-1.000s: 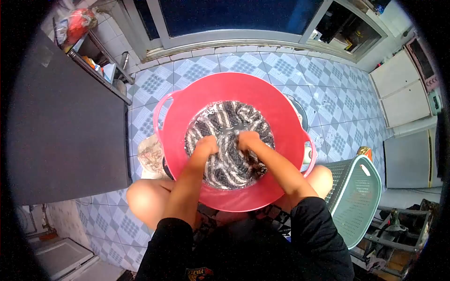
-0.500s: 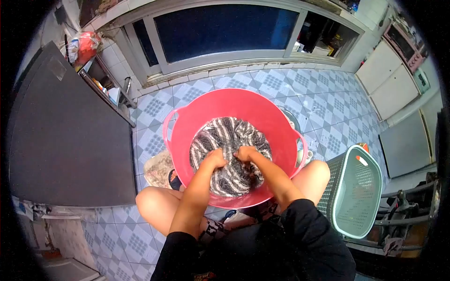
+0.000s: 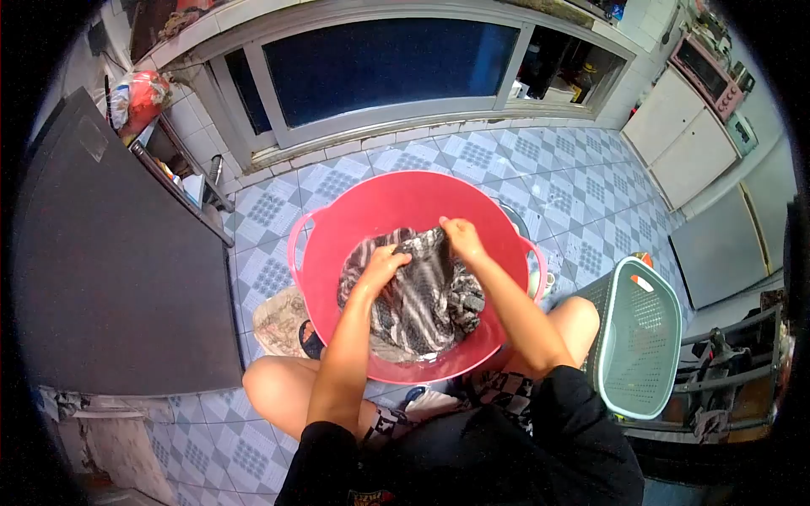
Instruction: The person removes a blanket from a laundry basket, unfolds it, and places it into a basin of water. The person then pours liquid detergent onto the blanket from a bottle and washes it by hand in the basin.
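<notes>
A large pink tub [image 3: 354,221] with two side handles stands between my knees. In it lies a wet, dark grey and white striped cloth [image 3: 418,299], partly lifted and stretched between my hands. My left hand [image 3: 384,268] is closed on the cloth's upper left part. My right hand [image 3: 461,236] pinches its top edge, higher up and to the right. The rest of the cloth hangs down and lies bunched at the tub's bottom, where a little water shows near the front.
A green perforated basket [image 3: 634,337] stands at my right, beside my knee. To the left is a large dark cabinet-like surface [image 3: 126,253]. A beige mat [image 3: 283,323] lies left of the tub. Metal racks stand at the far left and right.
Both hands were pressed down into the cloth in the tub. They have risen, pulling part of it up, and the right hand has moved farther away from me. The view has shifted slightly.
</notes>
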The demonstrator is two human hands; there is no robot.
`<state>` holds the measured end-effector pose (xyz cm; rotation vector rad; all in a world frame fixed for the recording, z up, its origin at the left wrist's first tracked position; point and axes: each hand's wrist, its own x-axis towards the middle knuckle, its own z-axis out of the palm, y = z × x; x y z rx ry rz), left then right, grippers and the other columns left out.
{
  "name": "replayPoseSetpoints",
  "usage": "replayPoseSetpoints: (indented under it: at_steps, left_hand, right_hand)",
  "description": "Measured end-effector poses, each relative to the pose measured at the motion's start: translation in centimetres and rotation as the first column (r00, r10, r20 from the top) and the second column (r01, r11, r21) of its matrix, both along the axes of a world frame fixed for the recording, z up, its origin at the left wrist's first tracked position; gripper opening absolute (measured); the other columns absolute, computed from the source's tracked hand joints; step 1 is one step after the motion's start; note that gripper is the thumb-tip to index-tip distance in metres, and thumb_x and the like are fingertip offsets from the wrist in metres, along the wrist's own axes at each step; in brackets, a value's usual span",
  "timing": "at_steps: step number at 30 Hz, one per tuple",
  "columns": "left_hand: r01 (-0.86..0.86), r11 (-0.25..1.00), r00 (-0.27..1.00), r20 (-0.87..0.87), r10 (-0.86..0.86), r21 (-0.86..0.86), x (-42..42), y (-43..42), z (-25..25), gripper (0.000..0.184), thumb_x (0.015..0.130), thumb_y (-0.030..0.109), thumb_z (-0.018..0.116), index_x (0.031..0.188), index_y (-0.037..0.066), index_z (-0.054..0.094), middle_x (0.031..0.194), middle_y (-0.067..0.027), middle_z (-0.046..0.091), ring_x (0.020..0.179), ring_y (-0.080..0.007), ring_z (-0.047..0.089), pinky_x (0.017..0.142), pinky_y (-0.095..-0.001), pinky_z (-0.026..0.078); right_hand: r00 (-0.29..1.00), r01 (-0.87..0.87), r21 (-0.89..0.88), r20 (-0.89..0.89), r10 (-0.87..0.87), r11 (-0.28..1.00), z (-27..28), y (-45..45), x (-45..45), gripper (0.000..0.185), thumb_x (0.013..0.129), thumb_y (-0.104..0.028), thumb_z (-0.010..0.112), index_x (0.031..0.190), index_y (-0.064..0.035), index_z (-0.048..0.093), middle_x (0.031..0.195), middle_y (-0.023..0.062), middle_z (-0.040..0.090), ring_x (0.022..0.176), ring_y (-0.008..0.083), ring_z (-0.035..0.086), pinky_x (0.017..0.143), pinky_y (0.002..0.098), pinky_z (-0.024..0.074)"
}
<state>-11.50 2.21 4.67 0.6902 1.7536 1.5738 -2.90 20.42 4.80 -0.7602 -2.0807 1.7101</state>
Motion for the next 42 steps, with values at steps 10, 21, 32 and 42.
replayPoseSetpoints:
  at_steps: [10,21,32,42]
  left_hand:
    - [-0.453,0.877,0.589,0.792,0.161,0.159,3.6,-0.2,4.5,0.041,0.090,0.036,0.043,0.110,0.001,0.051,0.106,-0.0116,0.057,0.096,-0.0221,0.056,0.082,-0.0362,0.045]
    - [-0.466,0.562,0.596,0.712,-0.371,0.683,2.5,3.7,-9.7,0.020,0.087,0.028,0.048,0.076,0.011,0.053,0.068,-0.0012,0.051,0.070,-0.0154,0.053,0.057,-0.0305,0.046]
    - [-0.349,0.492,0.598,0.594,-0.538,0.797,1.1,1.2,-11.4,0.034,0.086,0.033,0.044,0.102,0.006,0.054,0.093,-0.0066,0.057,0.088,-0.0209,0.053,0.077,-0.0374,0.044]
    - [-0.368,0.771,0.517,0.803,-0.295,0.520,-0.4,0.0,-12.0,0.026,0.086,0.029,0.044,0.087,0.006,0.055,0.085,-0.0070,0.058,0.082,-0.0207,0.056,0.072,-0.0358,0.048]
  right_hand:
    - [0.890,-0.065,0.130,-0.440,0.116,0.989,5.7,-8.0,1.6,0.027,0.086,-0.013,0.051,0.064,-0.0008,0.042,0.082,0.0071,0.051,0.075,0.0135,0.045,0.066,0.0267,0.0371]
    - [0.949,-0.146,0.645,-0.123,0.291,0.750,0.1,-9.3,-0.7,0.027,0.079,-0.034,0.052,0.069,-0.0091,0.052,0.081,0.0108,0.054,0.066,0.0306,0.055,0.057,0.0413,0.0444]
    - [0.944,-0.095,0.516,-0.225,0.242,0.851,0.4,-12.5,-0.4,0.025,0.080,-0.027,0.053,0.071,-0.0034,0.050,0.078,0.0152,0.054,0.065,0.0385,0.053,0.054,0.0440,0.0413]
    - [0.962,0.115,0.508,-0.273,0.032,0.854,-1.4,-11.2,-1.8,0.021,0.077,-0.019,0.056,0.066,-0.0026,0.049,0.067,0.0174,0.054,0.058,0.0357,0.053,0.052,0.0400,0.0417]
